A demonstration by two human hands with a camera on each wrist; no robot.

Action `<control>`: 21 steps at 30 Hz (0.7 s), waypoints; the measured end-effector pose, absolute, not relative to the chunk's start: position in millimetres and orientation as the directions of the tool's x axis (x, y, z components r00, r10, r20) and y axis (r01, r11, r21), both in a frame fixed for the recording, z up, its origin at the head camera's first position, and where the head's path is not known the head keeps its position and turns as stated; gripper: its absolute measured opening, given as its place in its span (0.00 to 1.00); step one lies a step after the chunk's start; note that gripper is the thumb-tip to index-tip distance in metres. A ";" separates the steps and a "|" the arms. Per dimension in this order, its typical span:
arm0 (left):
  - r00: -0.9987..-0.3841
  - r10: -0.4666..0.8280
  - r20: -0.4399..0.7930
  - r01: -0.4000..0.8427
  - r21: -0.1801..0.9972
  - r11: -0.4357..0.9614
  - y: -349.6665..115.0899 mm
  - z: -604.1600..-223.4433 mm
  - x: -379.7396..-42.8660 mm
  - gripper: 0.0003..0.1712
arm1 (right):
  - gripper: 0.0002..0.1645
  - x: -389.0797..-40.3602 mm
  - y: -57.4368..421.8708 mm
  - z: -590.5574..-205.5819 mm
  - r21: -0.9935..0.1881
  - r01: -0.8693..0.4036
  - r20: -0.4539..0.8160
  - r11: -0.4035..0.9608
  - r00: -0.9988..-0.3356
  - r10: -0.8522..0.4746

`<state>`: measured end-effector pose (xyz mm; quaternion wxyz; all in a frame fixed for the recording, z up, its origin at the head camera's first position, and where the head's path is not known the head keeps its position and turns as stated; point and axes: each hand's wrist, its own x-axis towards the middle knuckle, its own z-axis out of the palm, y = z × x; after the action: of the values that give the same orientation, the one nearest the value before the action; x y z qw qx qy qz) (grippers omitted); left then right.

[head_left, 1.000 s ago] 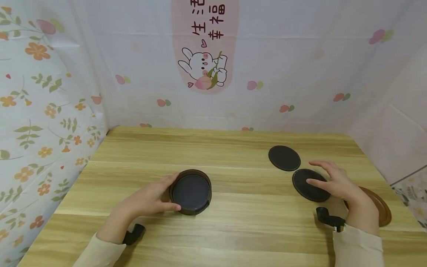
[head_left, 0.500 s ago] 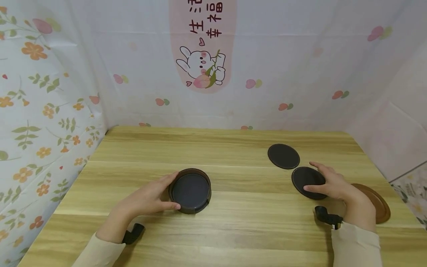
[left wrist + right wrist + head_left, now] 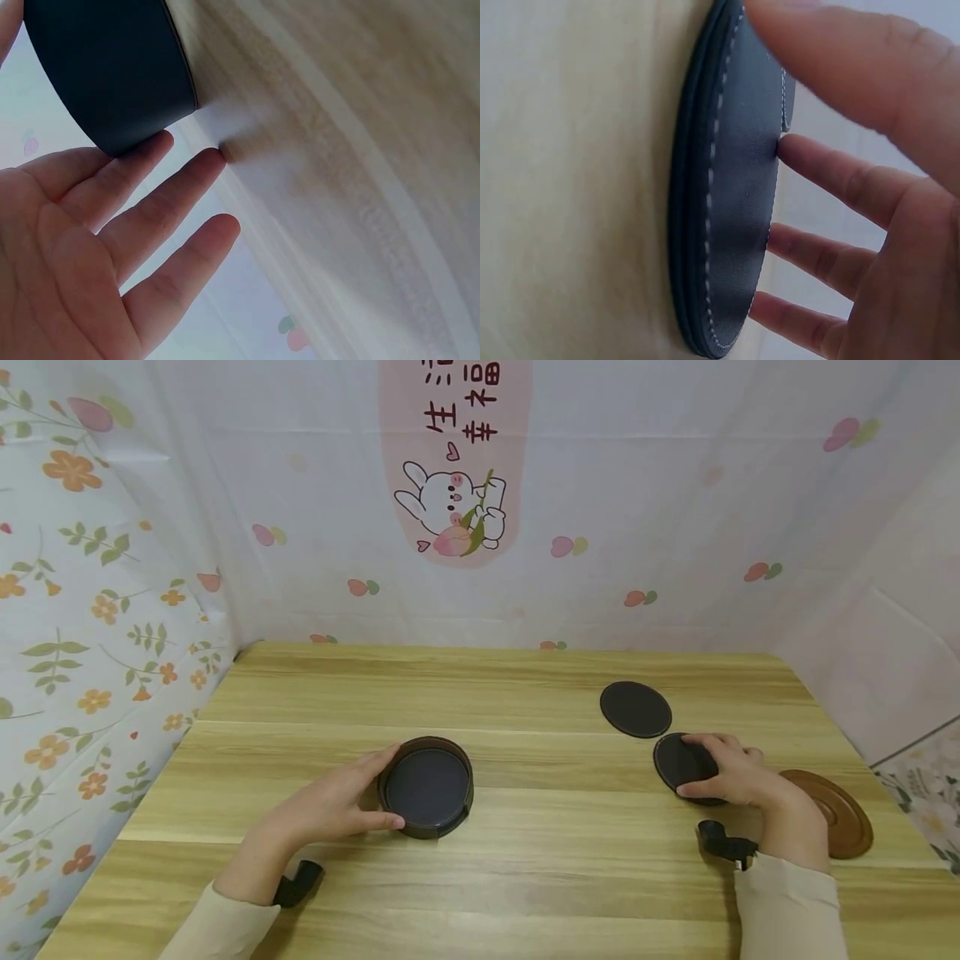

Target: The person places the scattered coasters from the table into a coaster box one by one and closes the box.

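In the head view, my left hand (image 3: 337, 797) holds a round dark leather coaster holder (image 3: 453, 827), thumb at its near rim and fingers at its far left side. A dark coaster (image 3: 427, 787) lies inside it. The left wrist view shows fingertips against the holder's smooth outer wall (image 3: 112, 67). To the right, my right hand (image 3: 738, 772) spans a round black coaster (image 3: 675, 767), thumb at the near edge and fingertips at the far edge. White stitching and a layered edge show on this coaster (image 3: 739, 187) in the right wrist view. My palm hides its right part.
Another black coaster (image 3: 636, 709) lies flat just behind the one at my right hand. A brown round lid-like disc (image 3: 843, 822) lies right of my right wrist, partly covered by the forearm. Patterned cloth (image 3: 480, 602) hangs behind the wooden table (image 3: 540, 877).
My right hand has moved left and down onto the coaster, and its thumb and fingers have closed in on its edges. My left hand stays at the holder.
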<state>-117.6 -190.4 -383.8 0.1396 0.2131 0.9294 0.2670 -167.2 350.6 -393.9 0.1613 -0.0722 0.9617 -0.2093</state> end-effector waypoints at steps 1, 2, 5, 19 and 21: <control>-0.870 0.470 -0.146 0.321 0.555 0.767 -190.5 -383.3 -117.7 0.60 | 0.56 -167.4 350.1 -393.6 -0.427 -0.069 -0.281 0.902 -0.938 -0.205; -0.871 0.469 -0.147 0.320 0.554 0.768 -190.6 -383.0 -117.7 0.60 | 0.57 -167.4 349.6 -393.3 -0.428 -0.064 -0.282 0.901 -0.938 -0.201; -0.868 0.474 -0.146 0.324 0.556 0.765 -190.8 -382.8 -117.8 0.60 | 0.58 -166.5 348.2 -392.3 -0.434 -0.048 -0.286 0.899 -0.939 -0.189; -0.861 0.497 -0.111 0.351 0.578 0.737 -192.6 -388.2 -118.5 0.60 | 0.59 -164.0 342.8 -392.5 -0.416 -0.057 -0.262 0.908 -0.948 -0.179; -0.862 0.496 -0.109 0.350 0.579 0.736 -192.4 -388.0 -118.4 0.60 | 0.60 -164.0 342.4 -392.4 -0.410 -0.053 -0.263 0.911 -0.949 -0.174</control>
<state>-118.4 -192.4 -388.0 0.1292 0.2290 0.9227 0.2818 -164.0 342.4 -392.4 0.1486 -0.0588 0.9661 -0.2029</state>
